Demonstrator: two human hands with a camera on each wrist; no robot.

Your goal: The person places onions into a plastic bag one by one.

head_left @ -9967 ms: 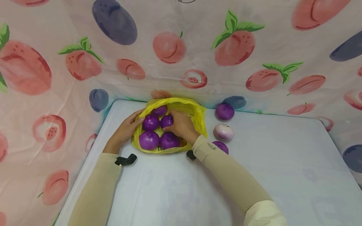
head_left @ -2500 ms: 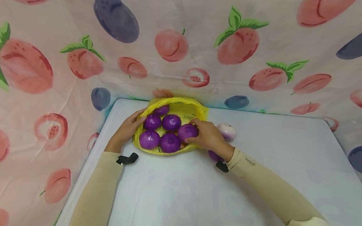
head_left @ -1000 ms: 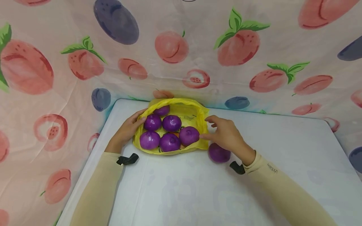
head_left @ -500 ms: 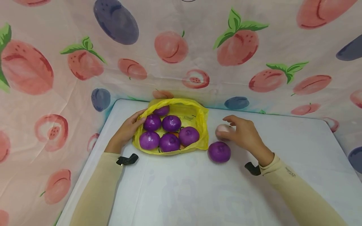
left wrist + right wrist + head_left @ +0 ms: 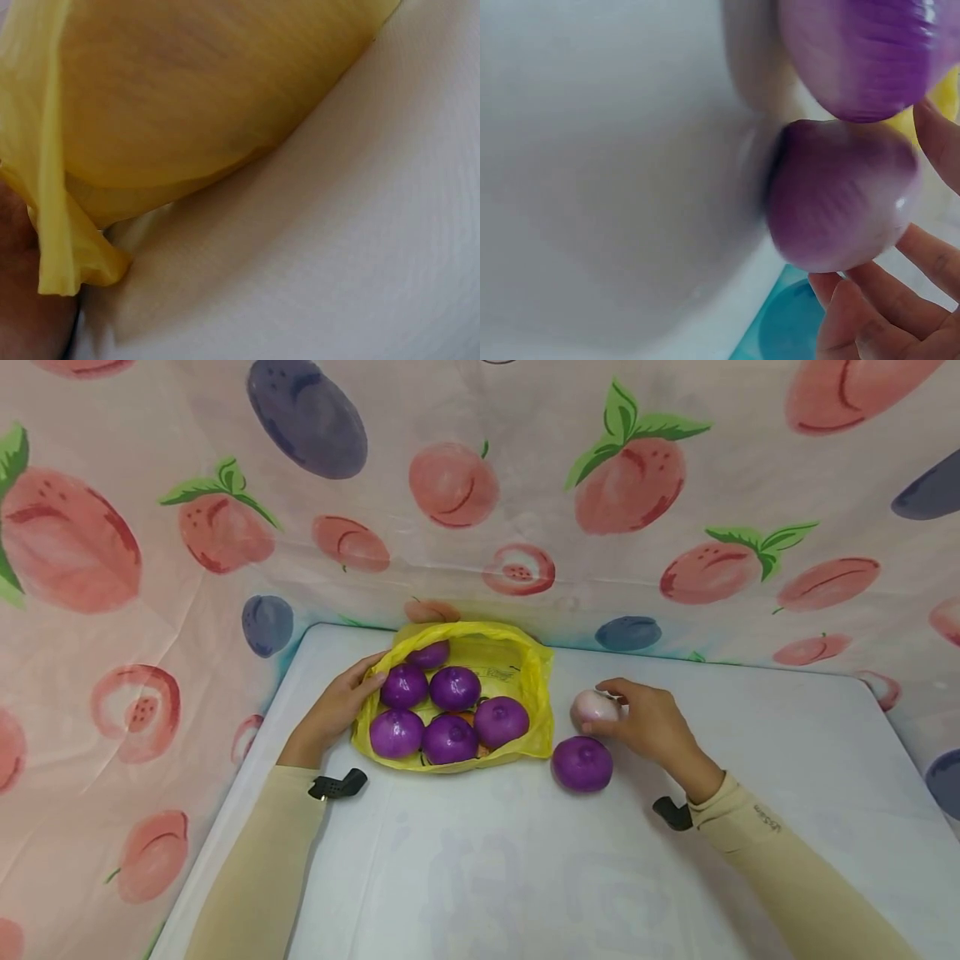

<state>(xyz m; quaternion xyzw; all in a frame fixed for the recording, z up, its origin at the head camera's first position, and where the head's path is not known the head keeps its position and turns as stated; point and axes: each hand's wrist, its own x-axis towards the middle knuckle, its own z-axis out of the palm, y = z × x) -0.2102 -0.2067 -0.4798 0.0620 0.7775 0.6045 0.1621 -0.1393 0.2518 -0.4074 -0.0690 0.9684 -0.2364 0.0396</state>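
Note:
In the head view, a yellow plastic bag [image 5: 536,693] lies with its mouth facing me and several glossy purple onions [image 5: 397,732] inside. My left hand [image 5: 337,710] holds the bag's left rim, thumb over the edge and the other fingers hidden outside; the left wrist view shows the yellow plastic [image 5: 187,97] close up. To the right of the bag, my right hand [image 5: 648,722] has its thumb and fingers around a pale pinkish-white onion [image 5: 595,708]. In the right wrist view that onion [image 5: 844,199] sits between thumb and fingertips. A purple onion [image 5: 582,764] rests just in front of it.
The things stand on a white-covered table [image 5: 465,860] near its back edge. A fruit-printed cloth [image 5: 525,468] hangs behind and along the left side. Something orange-brown [image 5: 471,718] shows among the onions in the bag.
My right hand has put purple onions in the bag, released the last one at its right side, and moved right to the pale onion. My left hand stays at the bag's rim.

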